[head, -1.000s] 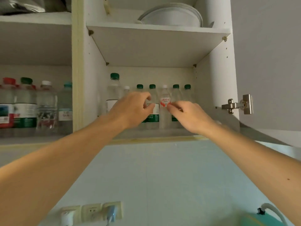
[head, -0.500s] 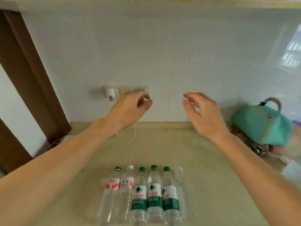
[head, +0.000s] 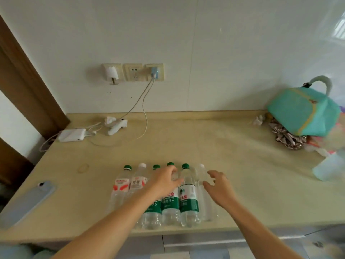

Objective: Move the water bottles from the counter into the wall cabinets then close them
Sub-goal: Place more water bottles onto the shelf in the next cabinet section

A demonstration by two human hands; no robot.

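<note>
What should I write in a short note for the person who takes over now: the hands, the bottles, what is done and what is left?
Left hand: open, reaching over the middle green-capped bottles, nothing gripped yet.
Right hand: open, beside the label-less clear bottle at the right end of the row.
Bottles: six stand in a row near the front edge of the counter: a green-capped bottle with a red label, a white-capped bottle, three green-label bottles, then the clear one.
Done: nothing can be judged from this view; the wall cabinets are out of sight.
Left: carry these six bottles up into the cabinets, then close the doors.
</note>
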